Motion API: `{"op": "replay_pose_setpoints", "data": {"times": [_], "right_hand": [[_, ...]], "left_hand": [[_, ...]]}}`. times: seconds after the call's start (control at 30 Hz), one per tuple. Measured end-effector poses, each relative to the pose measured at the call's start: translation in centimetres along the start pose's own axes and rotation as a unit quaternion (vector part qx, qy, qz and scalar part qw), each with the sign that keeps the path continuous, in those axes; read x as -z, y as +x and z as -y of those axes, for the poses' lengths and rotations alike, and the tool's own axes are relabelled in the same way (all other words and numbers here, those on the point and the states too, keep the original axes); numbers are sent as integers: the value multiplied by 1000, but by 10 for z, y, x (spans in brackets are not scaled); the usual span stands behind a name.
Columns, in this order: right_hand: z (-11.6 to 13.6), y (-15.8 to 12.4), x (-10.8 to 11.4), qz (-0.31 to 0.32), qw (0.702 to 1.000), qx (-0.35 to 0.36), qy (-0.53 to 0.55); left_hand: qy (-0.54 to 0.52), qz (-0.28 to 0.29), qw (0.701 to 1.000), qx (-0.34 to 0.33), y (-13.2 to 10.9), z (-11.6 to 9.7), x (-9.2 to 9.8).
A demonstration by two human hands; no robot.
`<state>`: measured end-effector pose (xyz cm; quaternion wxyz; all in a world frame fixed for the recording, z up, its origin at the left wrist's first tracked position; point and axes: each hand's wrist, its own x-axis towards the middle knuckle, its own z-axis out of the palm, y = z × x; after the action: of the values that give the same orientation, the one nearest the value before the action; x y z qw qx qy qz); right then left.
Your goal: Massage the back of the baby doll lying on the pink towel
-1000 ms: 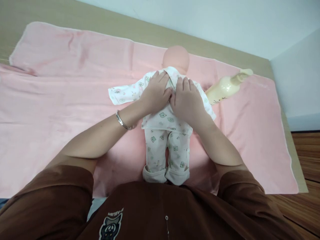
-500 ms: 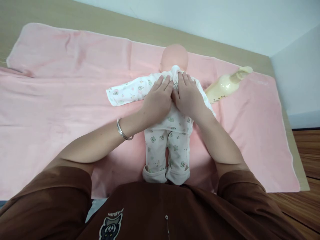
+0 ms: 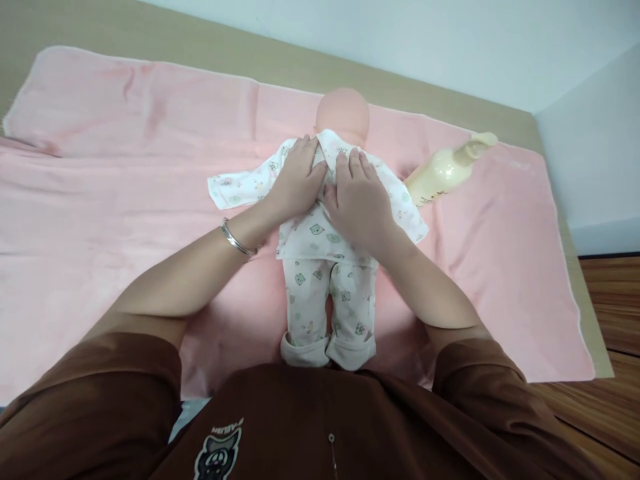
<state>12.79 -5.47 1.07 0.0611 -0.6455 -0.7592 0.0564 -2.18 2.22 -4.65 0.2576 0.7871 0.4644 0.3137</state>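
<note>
A baby doll (image 3: 343,113) lies face down in front of me, its bald head pointing away. It wears a white printed top (image 3: 305,237) and matching trousers (image 3: 307,297) with turned-up cuffs. My left hand (image 3: 299,177) rests on the left side of the doll's upper back, its fingers stretched toward the shoulder. On the right side of the back, my right hand (image 3: 361,199) lies flat with its fingers extended. The two thumbs are near each other over the middle of the back. Both sleeves of the top spread outward, and the doll's own hands are hidden.
Under the doll is a pink blanket (image 3: 150,200) with a few creases, spread over a wooden table (image 3: 210,40). A pale yellow pump bottle (image 3: 445,170) lies tilted by the right sleeve. A white wall (image 3: 400,40) stands behind the table.
My hands have moved apart on the doll's back, the left one outward to the left shoulder. The fabric between them is more spread out. The view has shifted slightly.
</note>
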Motion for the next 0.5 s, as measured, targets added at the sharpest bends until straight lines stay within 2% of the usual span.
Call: {"op": "replay_pose_setpoints", "data": {"times": [0.1,0.2,0.27,0.37,0.5], "right_hand": [[-18,19,2,6,1000,-14,21],[-37,36,-1,-2,999,-38,35],[-43,38,-5,-19,999,-29,40],[-36,24,-10,-49,998,-2,35],[-8,-5,-5,-54,998,4,21]], "left_hand": [[20,11,1000,22,-8,-6,-2],[38,31,998,26,-24,-29,2],[32,54,998,23,-31,-43,6],[25,61,997,34,-28,-50,14],[4,37,999,8,-9,-36,18]]}}
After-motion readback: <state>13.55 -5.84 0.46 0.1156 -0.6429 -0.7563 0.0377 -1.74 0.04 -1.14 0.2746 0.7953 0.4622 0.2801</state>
